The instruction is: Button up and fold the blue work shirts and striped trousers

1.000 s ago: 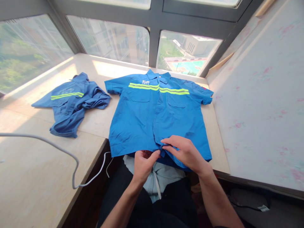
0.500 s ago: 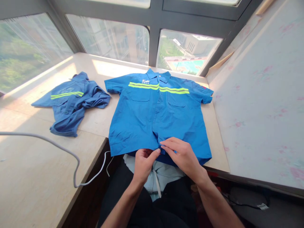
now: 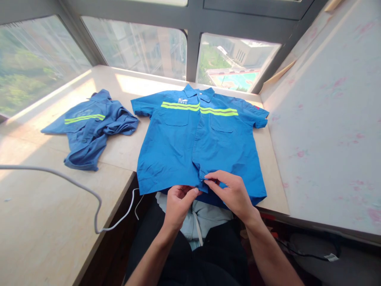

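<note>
Bright blue short-sleeved cloth work shirt, front side up, lies spread on the pale wood-coloured counter, its collar toward the back edge and its hem at the front edge, the left part reaching past the inner corner. Yellow-green bands with a grey centre line cross its chest, above two flap pockets. The left hand is at the hem near the middle, its thumb and fingers pinching the cloth there. Just beside it, the right hand has its fingers pinching the edge of the front opening, which is drawn up into a small fold. A duller blue crumpled cloth shirt with a similar band lies between the counter's back left corner and its inner corner. A thin whitish cable runs in from the left and bends over the front edge near the inner corner. Grey-framed windows line the back edge; a white panel with pink flowers stands along the right edge.
</note>
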Available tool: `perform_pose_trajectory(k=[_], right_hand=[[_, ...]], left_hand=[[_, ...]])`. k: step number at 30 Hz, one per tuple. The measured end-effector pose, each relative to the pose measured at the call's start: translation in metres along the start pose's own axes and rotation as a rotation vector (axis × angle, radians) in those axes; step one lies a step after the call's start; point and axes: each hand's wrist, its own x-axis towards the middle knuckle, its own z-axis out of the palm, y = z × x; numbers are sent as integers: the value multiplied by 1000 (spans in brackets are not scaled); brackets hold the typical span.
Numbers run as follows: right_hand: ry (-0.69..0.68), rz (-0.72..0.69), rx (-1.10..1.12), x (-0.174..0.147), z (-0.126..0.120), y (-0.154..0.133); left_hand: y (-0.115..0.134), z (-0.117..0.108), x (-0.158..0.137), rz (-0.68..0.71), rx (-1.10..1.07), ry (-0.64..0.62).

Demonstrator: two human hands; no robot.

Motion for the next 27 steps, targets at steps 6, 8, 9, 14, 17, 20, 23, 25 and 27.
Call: perform_pose_trajectory(k=[6,8,9,14,17,20,23,25,27], right_hand=[[30,45,48,6,1,0],[33,23,64,7,2,0],[32,-2,71,8,2,0],[83,-142,74,10,2,0],[146,-174,55,9,1,-1],[148,-216,3,6,0,-1],[143,-225,-70,7,-1,0],[154,-206,-93,8,-1,0],[158,-176,-89,10,0,-1]], left_hand=[[4,2,8,35,46,-28],[5,5,13,65,76,-20],[6,6,15,83,85,-10],[9,12,21,139,99,-1],[10,15,22,147,99,-1],[11,16,22,150,111,-6],[12,16,23,156,124,-3],[13,17,23,156,132,-6],[13,17,24,147,133,-13]])
